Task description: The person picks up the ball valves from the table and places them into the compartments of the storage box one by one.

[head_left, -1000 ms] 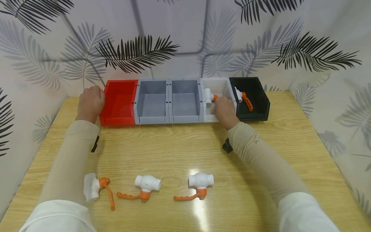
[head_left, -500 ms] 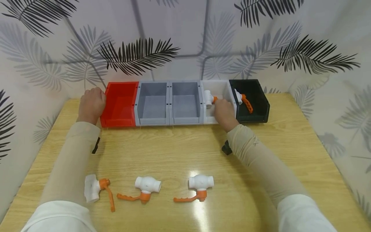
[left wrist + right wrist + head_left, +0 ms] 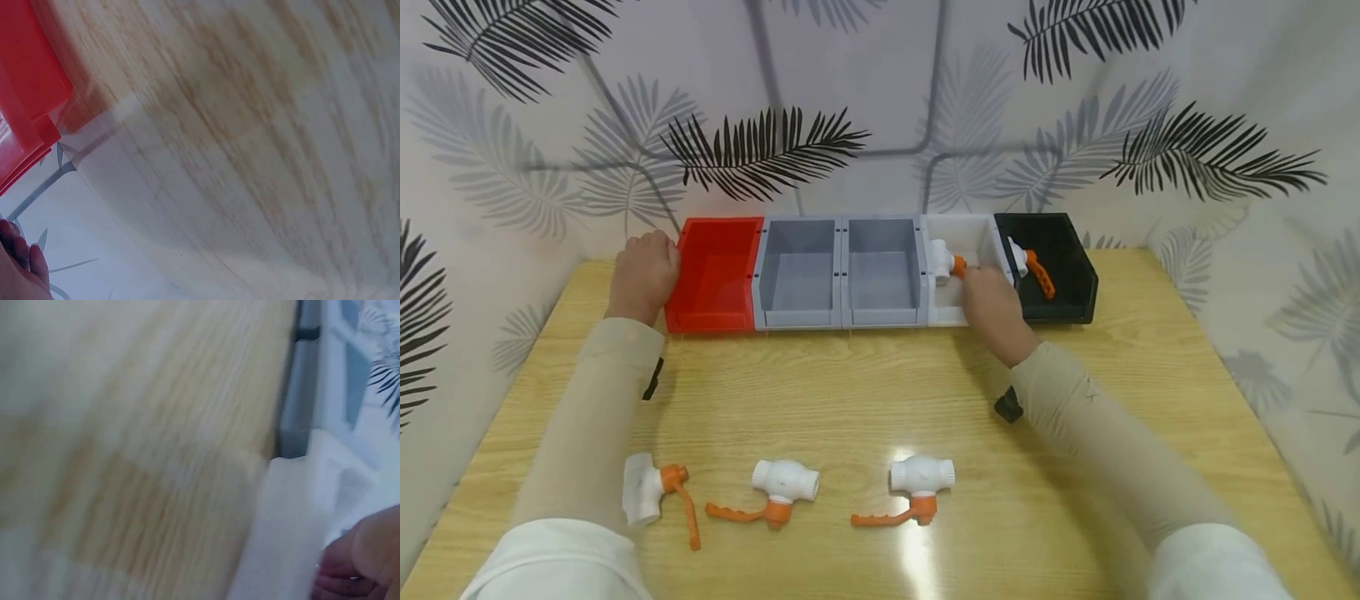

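Note:
My left hand [image 3: 643,277] rests beside the left wall of the red bin [image 3: 712,319], fingers loosely curled, nothing visible in them. In the left wrist view those curled fingers [image 3: 26,259] show at the lower left corner, apart from the bin. My right hand [image 3: 994,304] reaches over the front edge of the white bin [image 3: 946,317]. A white ball valve [image 3: 941,261] with an orange handle lies in that bin; the hand covers the end of the handle, and I cannot tell whether it grips it. The right wrist view shows bent, blurred fingers [image 3: 350,569] at the white bin.
Two grey bins [image 3: 797,317] stand between the red and white ones. The black bin [image 3: 1060,313] at the right end holds another ball valve [image 3: 1036,271]. Nearer on the wooden table [image 3: 820,392] lie three ball valves: left [image 3: 642,490], middle [image 3: 786,481] and right [image 3: 922,475].
My right hand and forearm have shifted slightly right and towards me, baring more orange of the valve in the white bin. That valve stays put. The left hand stays beside the red bin.

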`<state>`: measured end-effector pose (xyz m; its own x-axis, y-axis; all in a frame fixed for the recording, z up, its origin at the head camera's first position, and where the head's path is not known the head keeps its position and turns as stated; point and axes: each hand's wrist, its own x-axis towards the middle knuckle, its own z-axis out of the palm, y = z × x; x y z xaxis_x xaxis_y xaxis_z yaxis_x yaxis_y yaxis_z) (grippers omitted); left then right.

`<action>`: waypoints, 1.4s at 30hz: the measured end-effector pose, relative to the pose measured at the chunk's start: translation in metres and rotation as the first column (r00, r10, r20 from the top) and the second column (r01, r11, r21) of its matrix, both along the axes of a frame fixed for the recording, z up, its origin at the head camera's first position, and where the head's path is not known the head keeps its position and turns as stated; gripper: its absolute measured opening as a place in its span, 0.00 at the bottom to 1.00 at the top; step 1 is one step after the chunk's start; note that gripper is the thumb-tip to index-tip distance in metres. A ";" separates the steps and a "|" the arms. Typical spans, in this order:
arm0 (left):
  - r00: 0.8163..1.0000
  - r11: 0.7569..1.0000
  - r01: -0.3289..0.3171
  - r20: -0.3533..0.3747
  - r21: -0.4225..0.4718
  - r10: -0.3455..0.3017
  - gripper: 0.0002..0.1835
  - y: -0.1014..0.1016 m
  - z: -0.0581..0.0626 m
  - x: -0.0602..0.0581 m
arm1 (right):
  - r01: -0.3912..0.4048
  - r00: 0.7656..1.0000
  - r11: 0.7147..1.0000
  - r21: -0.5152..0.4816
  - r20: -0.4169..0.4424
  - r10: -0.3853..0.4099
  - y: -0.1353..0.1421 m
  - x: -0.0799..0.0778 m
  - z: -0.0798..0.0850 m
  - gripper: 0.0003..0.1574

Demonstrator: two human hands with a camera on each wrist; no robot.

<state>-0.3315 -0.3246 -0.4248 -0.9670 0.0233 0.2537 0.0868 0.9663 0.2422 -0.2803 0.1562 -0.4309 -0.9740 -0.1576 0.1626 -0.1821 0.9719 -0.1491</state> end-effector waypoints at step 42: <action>0.999 1.000 -0.004 0.046 -0.005 0.005 0.20 0.002 0.003 0.000 | -0.333 0.916 0.921 -0.200 0.162 0.366 -0.016 0.216 0.032 0.32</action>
